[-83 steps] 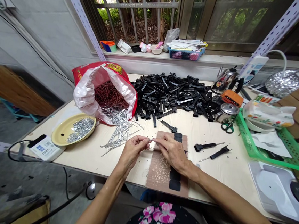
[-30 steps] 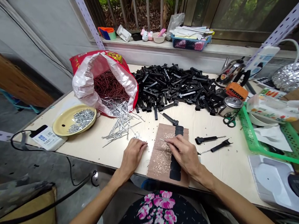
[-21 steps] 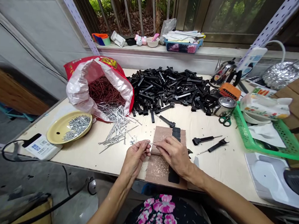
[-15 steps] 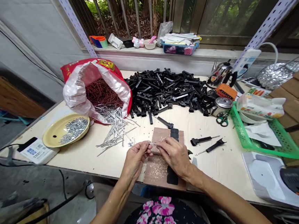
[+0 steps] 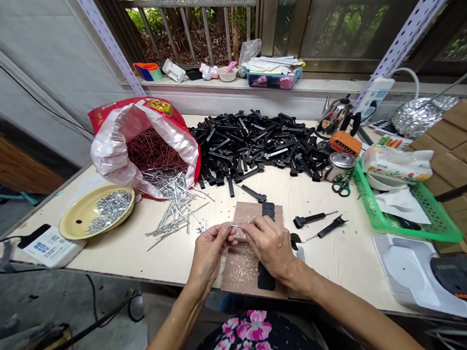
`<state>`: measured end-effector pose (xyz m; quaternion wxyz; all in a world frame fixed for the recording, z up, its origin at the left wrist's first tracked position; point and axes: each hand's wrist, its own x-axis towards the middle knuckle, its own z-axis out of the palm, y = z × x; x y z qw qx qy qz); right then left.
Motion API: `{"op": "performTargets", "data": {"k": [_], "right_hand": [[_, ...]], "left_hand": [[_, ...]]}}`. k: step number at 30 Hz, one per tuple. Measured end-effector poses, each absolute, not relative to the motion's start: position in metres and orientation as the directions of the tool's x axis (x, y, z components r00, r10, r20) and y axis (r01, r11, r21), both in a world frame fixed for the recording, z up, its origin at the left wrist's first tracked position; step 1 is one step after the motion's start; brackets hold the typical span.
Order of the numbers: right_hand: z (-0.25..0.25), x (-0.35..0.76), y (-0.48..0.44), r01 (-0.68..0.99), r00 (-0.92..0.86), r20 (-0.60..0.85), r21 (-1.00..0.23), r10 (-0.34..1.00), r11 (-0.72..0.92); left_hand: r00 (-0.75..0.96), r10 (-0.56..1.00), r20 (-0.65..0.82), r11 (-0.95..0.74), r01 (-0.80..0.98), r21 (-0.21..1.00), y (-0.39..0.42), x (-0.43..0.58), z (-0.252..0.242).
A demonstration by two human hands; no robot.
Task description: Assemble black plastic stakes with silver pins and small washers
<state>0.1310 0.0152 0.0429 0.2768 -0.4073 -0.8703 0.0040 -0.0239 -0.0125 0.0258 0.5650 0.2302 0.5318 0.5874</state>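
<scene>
My left hand (image 5: 212,248) pinches one end of a thin silvery metal rod (image 5: 234,226). The fingers of my right hand (image 5: 270,247) close on its other end, so most of the rod is hidden. Both hands are over a brown board (image 5: 241,276) sprinkled with pale crumbs, with black strips along its right part. To the right lie two black-handled tools (image 5: 310,219) with thin metal shafts. Loose metal rods (image 5: 175,213) spill from a red and white sack (image 5: 115,151) on the left. A yellow dish (image 5: 70,220) holds many small silvery pieces.
A heap of black plastic parts (image 5: 252,144) covers the table's back. At right stand a kettle (image 5: 334,117), a lidded metal cup (image 5: 339,168), green scissors (image 5: 341,188), a green basket (image 5: 409,226) and a grey-white tray (image 5: 396,276). A white box (image 5: 53,246) sits at front left.
The view has shifted slightly, moving the table's contents a little left in the picture. Both hands keep their pinch, and the fingertips have come slightly closer together.
</scene>
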Motion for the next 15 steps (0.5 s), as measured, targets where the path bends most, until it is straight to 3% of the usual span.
{"op": "performTargets", "data": {"k": [3,7,12,15], "right_hand": [[0.044,0.132,0.015,0.707,-0.566,0.486,-0.13,0.666,0.696],[0.043,0.138,0.019,0.667,-0.644,0.441,-0.075,0.624,0.741],[0.039,0.144,0.022,0.655,-0.639,0.41,-0.154,0.651,0.74],[0.038,0.143,0.023,0.649,-0.602,0.38,-0.279,0.702,0.708]], "left_hand": [[-0.274,0.92,-0.28,0.193,-0.306,0.932,-0.014,-0.026,0.024],[-0.286,0.951,-0.121,0.143,0.059,0.988,-0.015,-0.033,0.028],[-0.2,0.98,-0.001,0.057,0.274,0.96,-0.011,-0.041,0.033],[-0.162,0.987,0.017,0.034,0.306,0.952,-0.008,-0.043,0.032]]}}
